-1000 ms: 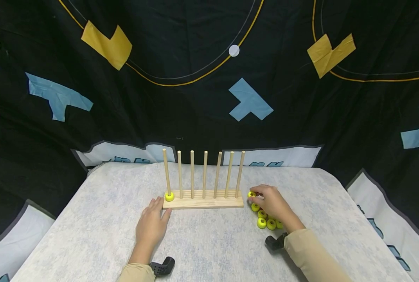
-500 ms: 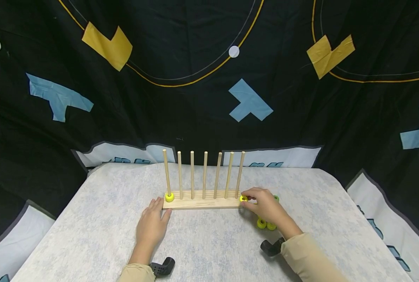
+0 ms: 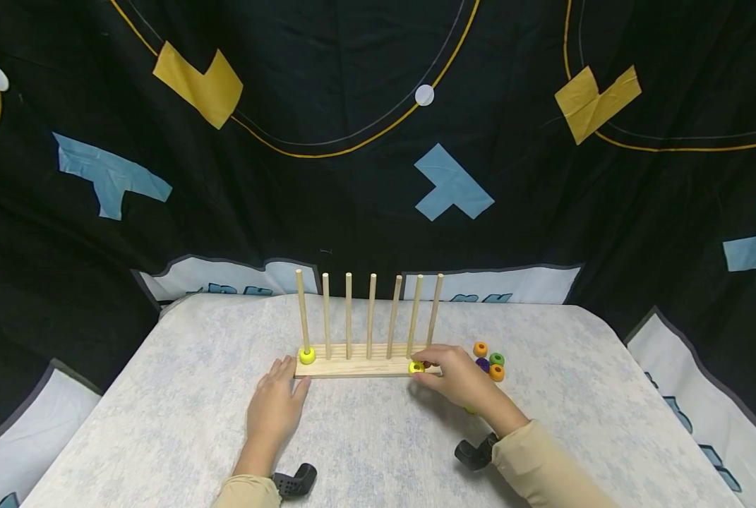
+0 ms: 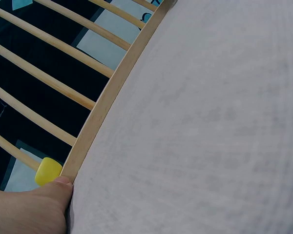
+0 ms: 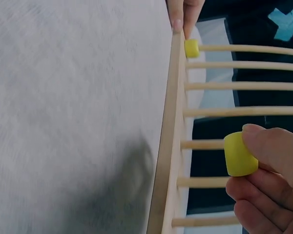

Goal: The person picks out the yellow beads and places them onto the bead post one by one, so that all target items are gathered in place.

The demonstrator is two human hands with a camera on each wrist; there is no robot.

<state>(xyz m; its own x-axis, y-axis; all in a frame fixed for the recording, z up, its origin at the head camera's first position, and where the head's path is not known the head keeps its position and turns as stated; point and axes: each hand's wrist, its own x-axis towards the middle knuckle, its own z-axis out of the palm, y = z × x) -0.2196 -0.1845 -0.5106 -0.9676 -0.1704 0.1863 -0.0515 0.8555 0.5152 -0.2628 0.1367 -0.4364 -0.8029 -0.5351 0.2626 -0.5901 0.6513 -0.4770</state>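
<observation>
My right hand (image 3: 450, 375) pinches a yellow bead (image 5: 238, 155) between thumb and fingers. In the head view it overlaps the right part of the wooden base (image 3: 352, 367), near the front edge. Several upright pegs (image 3: 371, 310) stand in a row on this base. Another yellow bead (image 3: 307, 355) sits at the bottom of the leftmost peg. My left hand (image 3: 276, 402) rests against the left end of the base, fingers straight and thumb at the front edge; the thumb (image 4: 56, 192) shows close beside the threaded bead in the left wrist view.
Right of the base lie loose beads: orange beads (image 3: 496, 372), green beads (image 3: 497, 359) and a purple bead (image 3: 482, 364). Yellow ones lie mostly hidden under my right forearm. A pale cloth covers the table (image 3: 181, 423), and a black curtain (image 3: 327, 204) hangs behind.
My right hand has picked up a yellow bead from the pile and carried it left over the base. Orange, green and purple beads have come into sight. My left hand stays put.
</observation>
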